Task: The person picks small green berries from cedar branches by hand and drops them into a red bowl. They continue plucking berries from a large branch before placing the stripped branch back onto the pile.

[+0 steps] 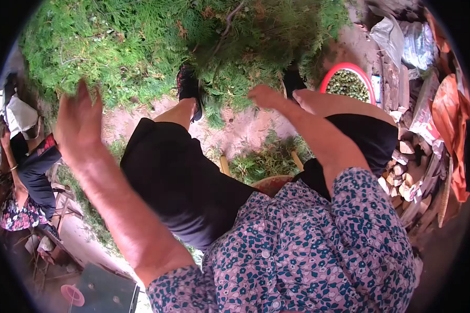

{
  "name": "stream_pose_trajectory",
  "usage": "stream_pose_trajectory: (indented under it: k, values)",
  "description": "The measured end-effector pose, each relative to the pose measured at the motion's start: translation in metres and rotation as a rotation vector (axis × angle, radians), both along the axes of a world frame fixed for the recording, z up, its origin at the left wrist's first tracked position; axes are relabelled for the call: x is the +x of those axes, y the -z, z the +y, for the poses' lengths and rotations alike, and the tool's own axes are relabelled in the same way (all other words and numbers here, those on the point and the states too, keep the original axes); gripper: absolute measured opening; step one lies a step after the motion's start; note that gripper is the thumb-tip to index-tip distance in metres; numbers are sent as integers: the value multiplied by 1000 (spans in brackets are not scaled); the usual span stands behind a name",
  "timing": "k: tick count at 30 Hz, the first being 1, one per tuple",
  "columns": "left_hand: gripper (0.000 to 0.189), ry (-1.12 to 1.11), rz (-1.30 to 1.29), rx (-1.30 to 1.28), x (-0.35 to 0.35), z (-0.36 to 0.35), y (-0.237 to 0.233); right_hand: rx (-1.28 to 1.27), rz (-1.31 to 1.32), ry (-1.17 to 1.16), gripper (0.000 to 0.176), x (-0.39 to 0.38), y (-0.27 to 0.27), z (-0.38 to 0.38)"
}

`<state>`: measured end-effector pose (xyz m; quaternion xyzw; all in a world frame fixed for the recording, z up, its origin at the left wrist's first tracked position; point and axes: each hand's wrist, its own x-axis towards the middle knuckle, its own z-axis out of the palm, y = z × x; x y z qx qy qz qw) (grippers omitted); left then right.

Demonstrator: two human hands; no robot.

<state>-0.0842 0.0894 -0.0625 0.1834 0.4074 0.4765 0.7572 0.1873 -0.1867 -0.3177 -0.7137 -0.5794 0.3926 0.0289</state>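
Observation:
A large heap of cut green conifer branches (125, 47) fills the ground in front of me. My left hand (81, 117) is raised at the near left edge of the heap, its fingers apart and slightly blurred, with nothing seen in it. Between my knees, my right hand (266, 97) is held over the near side of the branches. Its fingers are curled closed, and whatever they may hold is hidden. A red-rimmed basin (372, 86) of small green cones or seeds stands beyond my right knee. Loose sprigs (261, 163) lie below, by the stool I sit on.
Split firewood (402, 180) is stacked at the right, near an orange sheet (449, 125) and plastic bags (416, 44). At the far left sits another person in dark trousers (34, 169). A dark flat panel (102, 289) with a pink round item (72, 295) is at lower left.

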Motion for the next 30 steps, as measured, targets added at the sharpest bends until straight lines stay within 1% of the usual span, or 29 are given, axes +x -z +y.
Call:
stream_pose_trajectory:
  k: [1,2,3,4,5,7,9,10,11,13,14,15,16,17,19,20,21,22,23,24,25,27,28,30]
  values:
    - [41,30,47,-11,49,-21,-11,-133,55,48,23,-21,16,-2]
    - [38,57,35,-51,75,-25,-4,-267,109,96,24,-39,30,-6]
    - [34,80,15,-90,91,-31,1,-263,190,154,27,-55,34,-15]
    - [28,69,49,-131,103,-36,3,-339,130,87,31,-67,29,-12]
    - [28,67,59,-144,108,-36,2,-353,139,85,31,-78,34,-12]
    - [23,149,-23,-100,107,-37,-5,-412,150,14,41,-96,41,-10]
    - [24,389,-352,-87,86,-23,-1,-575,440,546,49,-110,47,-2]
    - [25,375,-307,-112,84,-21,-7,-392,444,591,47,-120,43,-8]
    - [30,289,-250,-143,84,-21,-12,-255,388,473,35,-129,77,-19]
    - [35,320,-248,-87,83,-25,-17,-58,257,287,22,-132,84,-19]
    - [38,278,-198,-62,85,-26,-18,-62,256,293,22,-135,101,-26]
    - [38,281,-199,-66,86,-26,-18,-188,433,437,35,-141,128,-39]
    - [38,290,-188,-60,87,-25,-18,-311,611,580,51,-140,131,-39]
    - [39,297,-177,-53,87,-24,-18,-310,610,582,51,-135,133,-43]
    - [39,296,-164,-56,88,-25,-19,-199,342,451,30,-115,96,-36]
    - [39,302,-168,-39,87,-26,-19,-154,323,541,12,-115,108,-42]
    - [38,308,-174,-20,87,-26,-19,-157,319,542,12,-109,103,-40]
    - [38,308,-175,-23,86,-27,-20,-80,229,571,10,-102,97,-39]
    - [38,306,-186,-20,85,-26,-20,1,138,596,11,-94,93,-36]
    - [37,302,-195,-17,85,-27,-19,13,165,684,19,-87,85,-25]
    - [37,299,-193,-20,84,-28,-19,9,166,682,19,-83,78,-11]
    - [36,301,-178,-21,87,-29,-20,365,82,669,33,-78,72,18]
    - [36,301,-174,-22,89,-30,-20,362,86,669,33,-74,76,28]
    - [34,327,-190,-40,93,-32,-21,58,-110,609,43,-67,83,44]
